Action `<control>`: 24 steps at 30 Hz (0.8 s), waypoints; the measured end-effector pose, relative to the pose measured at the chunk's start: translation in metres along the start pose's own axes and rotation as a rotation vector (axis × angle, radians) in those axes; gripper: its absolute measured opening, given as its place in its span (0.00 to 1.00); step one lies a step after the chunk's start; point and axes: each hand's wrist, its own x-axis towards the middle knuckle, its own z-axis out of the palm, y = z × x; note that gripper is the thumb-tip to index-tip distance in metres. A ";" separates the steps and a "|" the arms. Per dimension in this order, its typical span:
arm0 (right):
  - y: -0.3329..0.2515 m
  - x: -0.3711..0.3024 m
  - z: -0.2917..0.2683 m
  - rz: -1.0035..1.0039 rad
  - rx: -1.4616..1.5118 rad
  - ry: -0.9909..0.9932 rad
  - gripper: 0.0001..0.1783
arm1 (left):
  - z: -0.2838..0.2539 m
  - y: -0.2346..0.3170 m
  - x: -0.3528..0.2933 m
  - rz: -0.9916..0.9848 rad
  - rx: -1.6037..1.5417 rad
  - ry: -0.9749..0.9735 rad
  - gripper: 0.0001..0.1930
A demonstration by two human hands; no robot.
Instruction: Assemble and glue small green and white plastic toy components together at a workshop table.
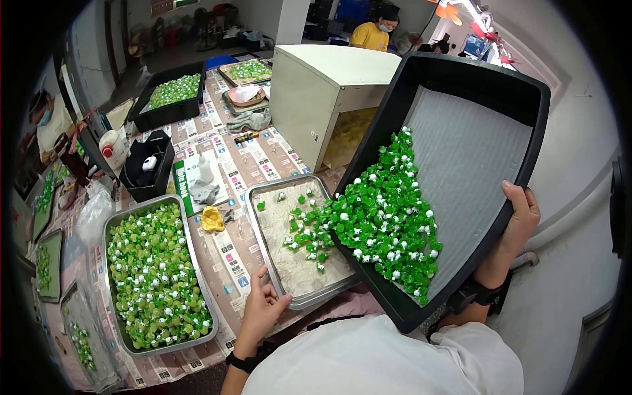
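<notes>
My right hand (517, 224) grips the right rim of a deep black plastic bin (536, 125), held tilted up toward the left. Many small green-and-white plastic pieces (388, 217) are heaped along the bin's lower left side, on its pale ribbed liner. Below its left edge, a scattering of the same pieces (306, 230) lies in a shallow metal tray (280, 266); the bin hides the tray's right part. At the tray's near left corner is my left hand (262, 309), its thumb stretched toward the rim and its fingers apart, holding nothing up.
A metal tray (108, 289) full of green, yellowish and white pieces stands to the left. Behind are a black box (148, 168), a white bottle (205, 170), a yellow cloth (212, 219), another black bin (164, 115) and a pale cabinet (303, 99). A person in yellow (370, 37) is farther back.
</notes>
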 end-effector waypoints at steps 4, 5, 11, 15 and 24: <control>-0.011 -0.009 0.012 0.006 0.064 0.007 0.06 | -0.002 -0.011 0.004 0.065 0.059 -0.001 0.37; -0.012 -0.009 0.013 -0.007 0.074 0.010 0.05 | -0.002 -0.011 0.003 0.066 0.058 0.000 0.37; -0.011 -0.010 0.016 -0.071 0.052 -0.051 0.07 | 0.001 0.005 0.001 -0.074 -0.016 0.033 0.36; -0.017 -0.013 0.022 -0.077 0.060 -0.056 0.07 | 0.000 0.001 0.003 -0.099 0.038 0.026 0.37; -0.020 -0.013 0.036 -0.102 0.022 -0.145 0.06 | 0.008 0.005 0.004 -0.163 0.009 0.001 0.38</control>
